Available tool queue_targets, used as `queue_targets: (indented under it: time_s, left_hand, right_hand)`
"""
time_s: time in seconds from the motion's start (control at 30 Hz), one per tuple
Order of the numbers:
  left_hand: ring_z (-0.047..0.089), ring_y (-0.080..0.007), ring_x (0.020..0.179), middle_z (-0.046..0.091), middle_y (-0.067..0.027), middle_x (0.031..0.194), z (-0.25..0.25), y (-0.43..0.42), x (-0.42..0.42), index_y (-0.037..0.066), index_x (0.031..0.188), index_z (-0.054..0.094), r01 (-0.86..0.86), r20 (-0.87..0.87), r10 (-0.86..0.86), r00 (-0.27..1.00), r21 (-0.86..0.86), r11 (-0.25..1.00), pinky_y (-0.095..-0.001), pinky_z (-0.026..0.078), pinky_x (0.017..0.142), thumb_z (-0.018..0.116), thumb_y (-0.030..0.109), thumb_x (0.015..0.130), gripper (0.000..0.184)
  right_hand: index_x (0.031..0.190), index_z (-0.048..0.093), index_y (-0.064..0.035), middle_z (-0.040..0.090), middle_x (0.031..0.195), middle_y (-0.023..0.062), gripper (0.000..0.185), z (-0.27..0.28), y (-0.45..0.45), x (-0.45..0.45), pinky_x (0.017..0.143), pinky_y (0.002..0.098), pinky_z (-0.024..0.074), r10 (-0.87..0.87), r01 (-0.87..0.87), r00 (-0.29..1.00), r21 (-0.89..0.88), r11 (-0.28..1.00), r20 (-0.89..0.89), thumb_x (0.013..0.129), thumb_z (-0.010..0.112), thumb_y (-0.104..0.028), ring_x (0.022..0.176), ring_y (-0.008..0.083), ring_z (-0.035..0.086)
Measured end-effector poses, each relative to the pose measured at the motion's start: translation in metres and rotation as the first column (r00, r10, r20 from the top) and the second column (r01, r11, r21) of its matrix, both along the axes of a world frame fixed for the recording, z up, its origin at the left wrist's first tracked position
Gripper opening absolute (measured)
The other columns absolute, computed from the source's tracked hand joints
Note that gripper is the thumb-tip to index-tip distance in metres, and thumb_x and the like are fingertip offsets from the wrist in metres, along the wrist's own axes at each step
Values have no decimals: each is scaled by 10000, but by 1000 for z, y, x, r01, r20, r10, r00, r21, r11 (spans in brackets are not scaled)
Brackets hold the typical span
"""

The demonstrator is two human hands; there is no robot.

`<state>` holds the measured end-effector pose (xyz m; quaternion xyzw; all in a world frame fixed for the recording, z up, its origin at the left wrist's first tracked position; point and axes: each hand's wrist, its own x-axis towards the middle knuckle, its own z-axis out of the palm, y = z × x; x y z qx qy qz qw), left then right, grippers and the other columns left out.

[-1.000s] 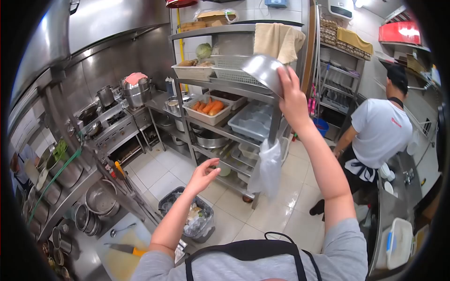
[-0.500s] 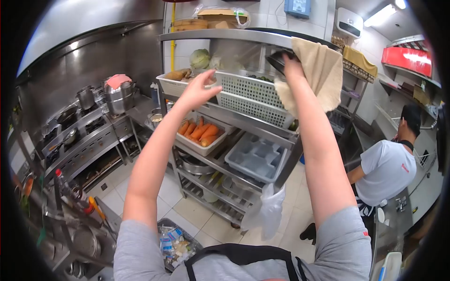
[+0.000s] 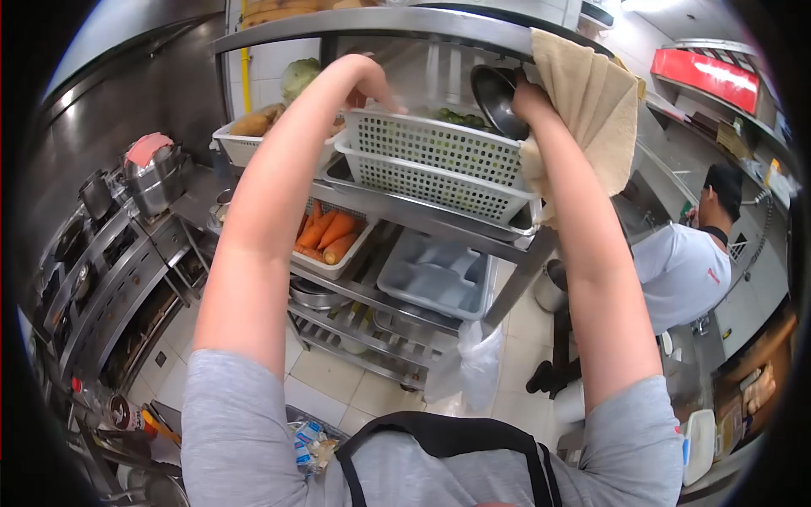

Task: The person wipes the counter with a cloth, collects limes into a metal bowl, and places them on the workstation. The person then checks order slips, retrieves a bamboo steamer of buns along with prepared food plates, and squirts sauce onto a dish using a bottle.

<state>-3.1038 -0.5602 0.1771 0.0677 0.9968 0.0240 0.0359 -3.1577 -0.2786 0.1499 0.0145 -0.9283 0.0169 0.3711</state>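
My right hand (image 3: 530,100) grips the rim of a metal bowl (image 3: 498,100), its dark inside turned toward the left. The bowl is tilted above the right end of a white perforated basket (image 3: 431,148) holding green vegetables (image 3: 460,118). My left hand (image 3: 369,84) is bent down at the basket's left back corner; its fingers are partly hidden and blurred. Beside my right hand a beige cloth (image 3: 591,110) hangs from the upper shelf. The basket is stacked on another white basket (image 3: 435,188).
Left of the baskets stand a cabbage (image 3: 299,78) and a white tray (image 3: 239,152). Below are carrots (image 3: 325,232), a plastic container (image 3: 438,275) and a hanging plastic bag (image 3: 480,359). Steel shelf edge (image 3: 389,20) runs above. A person (image 3: 684,266) stands at the right.
The view has come closer to the shelf. My right hand has brought the bowl in over the basket, and my left hand has risen and reached to the basket's back corner.
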Motion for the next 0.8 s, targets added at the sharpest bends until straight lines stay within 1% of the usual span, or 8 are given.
queue_targets:
  time_s: [0.17, 0.23, 0.3, 0.4, 0.47, 0.53, 0.63, 0.8]
  left_hand:
    - [576, -236, 788, 595, -168, 991, -1, 2, -12, 26, 1133, 538, -78, 68, 73, 995, 74, 994, -322, 484, 679, 680, 657, 550, 870]
    - [574, -261, 879, 572, -176, 1060, -6, 9, -37, 51, 1152, 531, 20, 209, 1, 978, -98, 995, -357, 477, 753, 663, 658, 568, 852]
    - [539, -248, 1009, 529, -151, 1163, -9, 9, -43, 78, 1203, 494, -68, 364, 78, 928, -41, 997, -383, 443, 849, 691, 549, 634, 764]
    - [461, -178, 1131, 449, -83, 1279, -27, -3, -67, 112, 1320, 347, -124, 511, -83, 856, 359, 925, -363, 382, 939, 733, 328, 687, 772]
    - [462, -178, 1130, 451, -87, 1276, -30, -1, -61, 117, 1327, 334, -76, 480, -126, 868, 381, 921, -361, 381, 940, 734, 358, 676, 802]
    - [471, -202, 1122, 447, -120, 1273, -31, -1, -46, 110, 1324, 340, 20, 402, -199, 894, 407, 913, -371, 388, 929, 709, 452, 671, 825]
    - [500, -233, 1089, 477, -161, 1232, -30, 20, -25, 47, 1269, 411, 63, 275, -201, 940, 439, 896, -381, 417, 895, 680, 501, 680, 791]
    - [533, -257, 1041, 524, -188, 1155, -33, 57, -47, -39, 1176, 481, 121, 197, -200, 960, 351, 928, -389, 456, 841, 697, 531, 640, 812]
  right_hand:
    - [1298, 270, -77, 585, 939, 262, 631, 0, 5, 17, 750, 425, 480, 98, -85, 993, -180, 980, 63, 707, 481, -11, 835, 375, 600]
    - [1298, 264, -57, 586, 913, 265, 647, 6, -19, 75, 742, 420, 482, 11, 66, 957, -252, 966, 291, 694, 491, -14, 805, 371, 606]
    - [1292, 270, -45, 572, 930, 286, 643, -3, -16, 82, 750, 422, 473, 80, -80, 992, -7, 997, 99, 689, 493, -31, 798, 364, 608]
    - [1301, 205, -9, 566, 949, 297, 666, -19, -4, 69, 782, 419, 452, 146, -144, 987, -40, 989, 68, 692, 471, -46, 844, 392, 590]
    - [1304, 174, 5, 566, 950, 298, 681, -25, 2, 52, 793, 419, 444, 151, -151, 988, -48, 987, 12, 692, 467, -49, 868, 403, 581]
    - [1288, 143, 36, 551, 966, 319, 684, -24, -3, 49, 801, 418, 436, 229, -191, 967, -282, 940, 112, 691, 467, -53, 924, 417, 555]
    - [1262, 174, 42, 530, 982, 342, 643, -7, -22, 85, 809, 416, 430, 321, -274, 907, -196, 941, 272, 702, 470, -71, 930, 411, 554]
    - [1234, 224, 40, 519, 1023, 326, 593, -21, -3, 52, 809, 377, 431, 333, -319, 934, -116, 941, 133, 722, 488, -99, 987, 393, 532]
